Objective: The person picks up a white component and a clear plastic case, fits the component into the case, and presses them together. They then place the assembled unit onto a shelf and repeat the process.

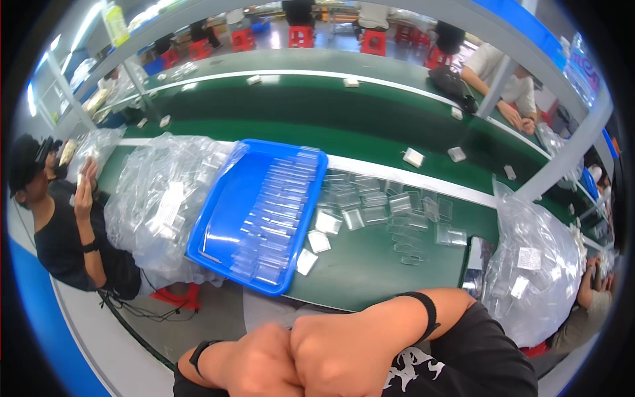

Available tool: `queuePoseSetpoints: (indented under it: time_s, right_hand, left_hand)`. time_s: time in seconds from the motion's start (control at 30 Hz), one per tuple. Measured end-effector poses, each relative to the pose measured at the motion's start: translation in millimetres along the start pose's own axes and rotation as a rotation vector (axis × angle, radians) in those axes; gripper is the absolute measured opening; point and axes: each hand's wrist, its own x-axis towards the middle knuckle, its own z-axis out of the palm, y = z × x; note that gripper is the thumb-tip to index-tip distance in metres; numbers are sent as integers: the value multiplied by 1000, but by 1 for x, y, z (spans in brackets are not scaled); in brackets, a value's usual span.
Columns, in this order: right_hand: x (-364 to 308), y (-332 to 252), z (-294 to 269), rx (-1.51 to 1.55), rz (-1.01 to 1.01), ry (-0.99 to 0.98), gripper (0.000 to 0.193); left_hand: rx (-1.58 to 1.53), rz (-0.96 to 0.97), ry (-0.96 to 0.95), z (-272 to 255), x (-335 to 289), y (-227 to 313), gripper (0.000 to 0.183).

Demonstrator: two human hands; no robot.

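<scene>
My left hand (254,362) and my right hand (347,354) are pressed together, knuckles up, close to my body at the table's near edge. Both are closed, and anything between the fingers is hidden beneath them. Beyond them to the left, a blue tray (218,173) holds overlapping rows of clear plastic cases (274,212). More clear cases (375,216) lie loose on the green table (357,278) right of the tray. A few white square pieces (319,241) rest beside the tray's right rim.
A large clear plastic bag (149,205) sits left of the tray, another bag (529,264) at the right. Behind the table runs a green conveyor (297,109) carrying white pieces (413,157). Grey shelf posts (569,149) flank it. A co-worker (63,225) sits at the left.
</scene>
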Motion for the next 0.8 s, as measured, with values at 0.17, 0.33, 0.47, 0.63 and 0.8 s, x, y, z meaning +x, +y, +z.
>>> queuePoseSetpoints:
  time_s: [0.17,0.33,0.47,0.63,0.8]
  right_hand:
    - [-2,5,-26,-96,229,-324,69]
    - [-1,4,-25,-72,302,-442,68]
    - [-1,9,9,19,92,-184,60]
    - [0,-7,19,-116,-75,35,52]
    - [1,-9,9,-383,46,-7,58]
  left_hand:
    - [53,-62,-38,-9,-8,1,56]
    - [-65,-74,-402,-16,1,3,56]
    - [-46,37,-326,-18,19,-7,51]
    - [-30,175,-115,-8,25,-20,47]
    - [9,260,161,9,12,-24,47]
